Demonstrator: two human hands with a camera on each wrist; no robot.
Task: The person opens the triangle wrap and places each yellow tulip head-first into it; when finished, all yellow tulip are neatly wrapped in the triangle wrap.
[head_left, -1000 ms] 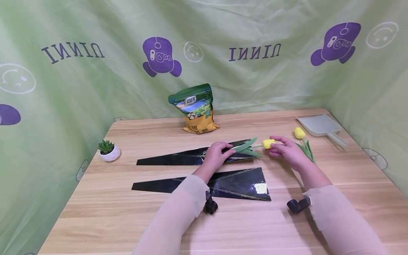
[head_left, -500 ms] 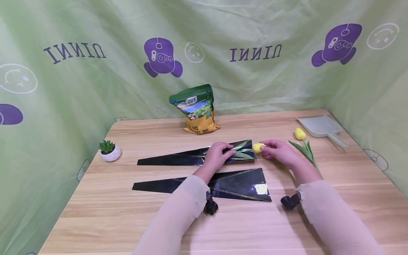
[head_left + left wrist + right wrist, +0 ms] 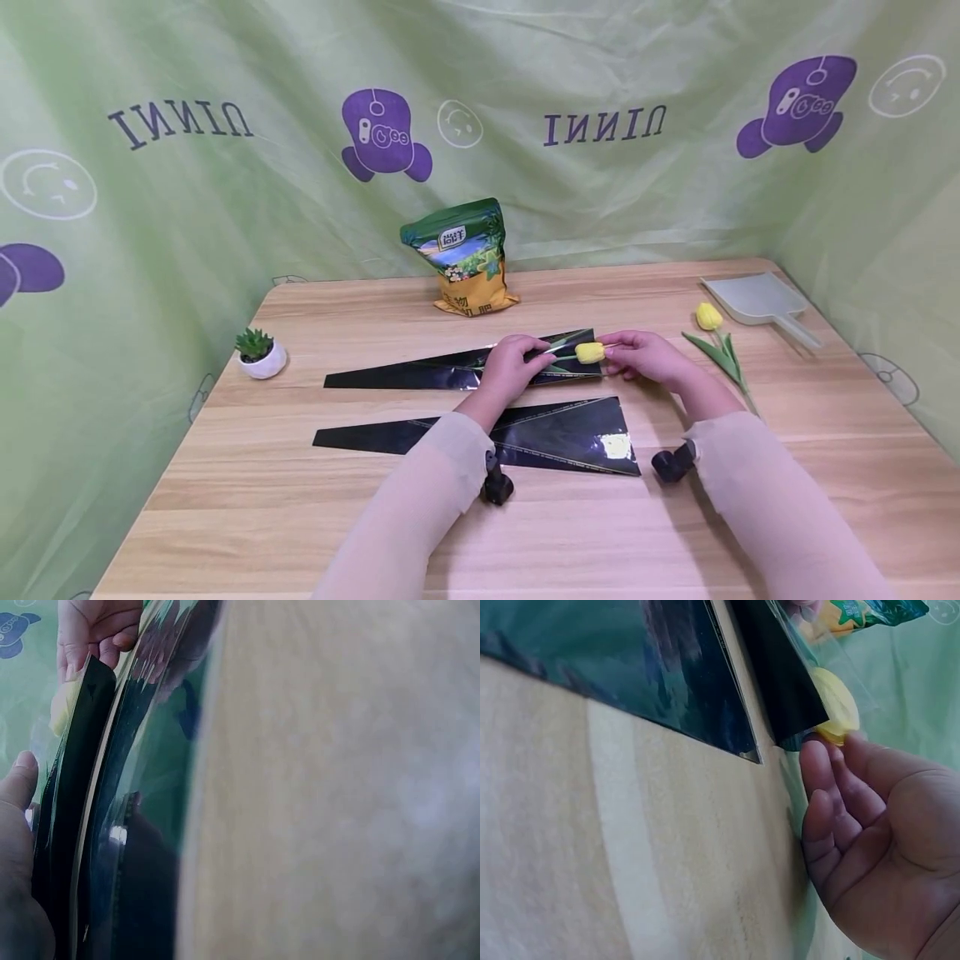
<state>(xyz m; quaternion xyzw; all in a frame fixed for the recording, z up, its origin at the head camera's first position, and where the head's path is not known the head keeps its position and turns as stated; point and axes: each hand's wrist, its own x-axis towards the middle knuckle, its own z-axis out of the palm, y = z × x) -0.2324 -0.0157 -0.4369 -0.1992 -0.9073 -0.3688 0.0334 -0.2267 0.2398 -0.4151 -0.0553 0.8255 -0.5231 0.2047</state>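
My left hand point(image 3: 508, 367) holds the far black flower sleeve point(image 3: 405, 374) near its middle, thumb and fingers bent at its clear front. A yellow tulip point(image 3: 589, 353) lies in the sleeve's wide mouth, its green leaves inside under the film. At the mouth, my right hand point(image 3: 647, 360) pinches the tip of the tulip's bloom. In the right wrist view, thumb and fingertips meet at the bloom point(image 3: 837, 705), beside the sleeve's raised black edge point(image 3: 787, 690). The fingers of my left hand are mostly hidden behind the sleeve in the left wrist view.
A second black sleeve point(image 3: 566, 435) lies flat nearer the front. Another yellow tulip point(image 3: 708, 317) rests to the right, by a grey dustpan point(image 3: 757, 298). A fertilizer bag point(image 3: 468, 258) stands at the back, and a potted succulent point(image 3: 262, 360) at the left edge.
My right hand has moved left with the tulip, bringing the bloom from outside the sleeve's mouth to within it. My left hand has stayed in place on the sleeve.
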